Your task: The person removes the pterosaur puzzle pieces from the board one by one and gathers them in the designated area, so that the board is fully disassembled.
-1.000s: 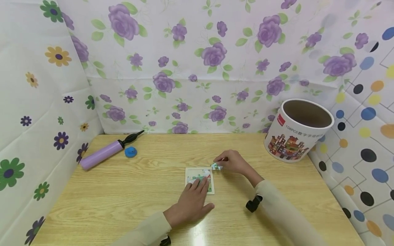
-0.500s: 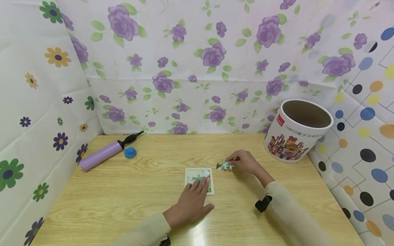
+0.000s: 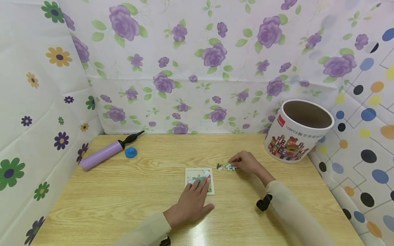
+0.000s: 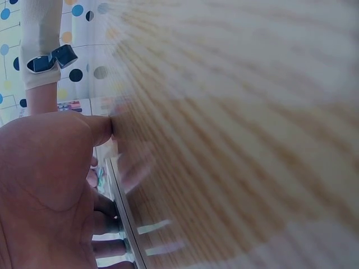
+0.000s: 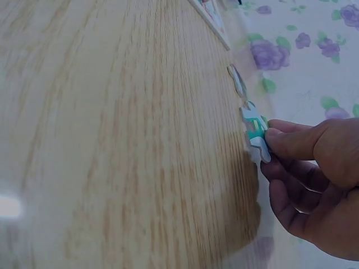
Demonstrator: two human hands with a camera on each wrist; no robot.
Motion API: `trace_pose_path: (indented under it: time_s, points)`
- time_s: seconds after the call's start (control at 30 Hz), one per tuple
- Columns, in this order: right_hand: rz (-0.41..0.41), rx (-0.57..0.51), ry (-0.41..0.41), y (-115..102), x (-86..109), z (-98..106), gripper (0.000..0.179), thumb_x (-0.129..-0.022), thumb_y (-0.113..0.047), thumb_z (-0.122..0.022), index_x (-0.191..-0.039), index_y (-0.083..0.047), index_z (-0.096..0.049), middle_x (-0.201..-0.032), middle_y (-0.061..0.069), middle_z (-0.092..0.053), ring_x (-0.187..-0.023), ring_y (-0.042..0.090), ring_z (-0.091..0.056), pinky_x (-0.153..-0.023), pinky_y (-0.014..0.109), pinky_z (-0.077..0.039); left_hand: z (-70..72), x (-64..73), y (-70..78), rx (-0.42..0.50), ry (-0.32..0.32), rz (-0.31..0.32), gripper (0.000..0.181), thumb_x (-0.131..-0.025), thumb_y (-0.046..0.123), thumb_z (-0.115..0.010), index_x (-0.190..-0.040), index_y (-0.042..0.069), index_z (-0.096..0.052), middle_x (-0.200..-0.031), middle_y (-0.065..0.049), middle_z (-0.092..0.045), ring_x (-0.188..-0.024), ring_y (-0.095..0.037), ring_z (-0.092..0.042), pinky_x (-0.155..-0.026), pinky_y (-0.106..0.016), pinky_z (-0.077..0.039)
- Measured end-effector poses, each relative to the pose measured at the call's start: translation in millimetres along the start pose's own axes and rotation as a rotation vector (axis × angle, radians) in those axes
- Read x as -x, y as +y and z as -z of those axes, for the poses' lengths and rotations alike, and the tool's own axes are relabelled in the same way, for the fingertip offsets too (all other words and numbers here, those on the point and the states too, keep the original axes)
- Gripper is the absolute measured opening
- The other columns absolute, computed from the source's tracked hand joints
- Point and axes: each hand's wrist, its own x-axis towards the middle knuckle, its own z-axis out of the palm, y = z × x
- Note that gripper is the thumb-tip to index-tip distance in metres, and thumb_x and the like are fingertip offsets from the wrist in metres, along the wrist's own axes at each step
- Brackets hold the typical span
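Note:
A small square jigsaw puzzle board (image 3: 188,171) with a pale frame lies at the middle of the table. My left hand (image 3: 193,204) rests on it with straight fingers, covering its lower part. In the left wrist view the fingers of the left hand (image 4: 47,185) lie over the board's edge. To the right of the board, my right hand (image 3: 247,162) pinches a white and green puzzle piece (image 5: 256,132) between thumb and fingers, low at the tabletop. Another puzzle piece (image 3: 220,166), partly dark, lies between the board and the held piece.
A purple hand pump (image 3: 103,155) with a black nozzle lies at the back left, beside a small blue toy duck (image 3: 130,152). A large white bucket (image 3: 297,131) stands at the back right. Patterned cloths (image 3: 197,68) enclose the wooden table (image 3: 138,198).
My right hand has moved right, away from the board's corner, with the pinched piece. A gap has opened between that piece and the darker one. The left hand stays on the board.

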Motion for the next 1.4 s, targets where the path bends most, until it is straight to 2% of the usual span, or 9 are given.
trace_pose_path:
  time_s: [0.47, 0.67, 0.9, 1.07, 1.23, 1.4]
  points:
    - [-0.031, 0.004, -0.009, 5, -5.4, -4, 0.013, -0.095, -0.011, -0.072, -0.104, -0.011, -0.082, -0.104, 0.006, -0.077, -0.087, 0.016, -0.068, -0.075, 0.035, -0.057, -1.5, -1.1, 0.5, -0.014, 0.010, -0.003, 0.083, -0.104, 0.062, -0.040, -0.161, 0.003, -0.028, -0.168, -0.013, -0.023, -0.152, -0.035, -0.029, -0.116, -0.052, -0.035]
    - [-0.020, 0.006, 0.003, 2, -3.8, -3, 0.018, -0.096, -0.013, -0.072, -0.113, -0.009, -0.079, -0.105, 0.005, -0.075, -0.090, 0.018, -0.068, -0.077, 0.037, -0.057, -2.2, 0.1, 0.7, 0.006, 0.005, -0.005, 0.083, -0.104, 0.061, -0.040, -0.161, 0.002, -0.027, -0.168, -0.014, -0.023, -0.152, -0.035, -0.029, -0.116, -0.052, -0.035]
    - [0.056, -0.025, 0.031, -17, -4.4, -9, 0.018, -0.096, -0.011, -0.072, -0.112, -0.009, -0.079, -0.099, 0.002, -0.074, -0.087, 0.015, -0.067, -0.075, 0.034, -0.057, -2.5, 1.2, 0.5, -0.003, -0.018, 0.010, 0.083, -0.104, 0.062, -0.038, -0.162, 0.003, -0.024, -0.170, -0.012, -0.020, -0.154, -0.033, -0.026, -0.118, -0.050, -0.033]
    - [0.125, -0.026, 0.013, -34, -8.0, -22, 0.018, -0.094, -0.011, -0.075, -0.111, -0.008, -0.079, -0.098, 0.001, -0.075, -0.085, 0.013, -0.067, -0.076, 0.033, -0.057, -0.7, 2.3, 0.9, 0.004, -0.035, 0.015, 0.083, -0.104, 0.062, -0.038, -0.162, 0.004, -0.024, -0.170, -0.012, -0.019, -0.154, -0.032, -0.026, -0.119, -0.050, -0.032]
    - [0.129, -0.037, -0.021, -47, -13.8, -37, 0.019, -0.094, -0.016, -0.075, -0.112, -0.012, -0.079, -0.099, -0.003, -0.074, -0.087, 0.010, -0.066, -0.076, 0.030, -0.056, -1.2, 1.6, 0.4, -0.020, -0.032, 0.016, 0.083, -0.104, 0.063, -0.038, -0.162, 0.004, -0.025, -0.170, -0.011, -0.020, -0.154, -0.031, -0.027, -0.118, -0.050, -0.033]
    - [0.134, -0.054, -0.032, -56, -16.4, -48, 0.020, -0.093, -0.018, -0.077, -0.113, -0.012, -0.079, -0.098, -0.004, -0.074, -0.081, 0.008, -0.064, -0.070, 0.028, -0.055, -1.1, 1.4, 0.4, -0.027, -0.031, 0.008, 0.082, -0.104, 0.062, -0.037, -0.162, 0.004, -0.026, -0.170, -0.011, -0.020, -0.154, -0.031, -0.027, -0.118, -0.050, -0.034]
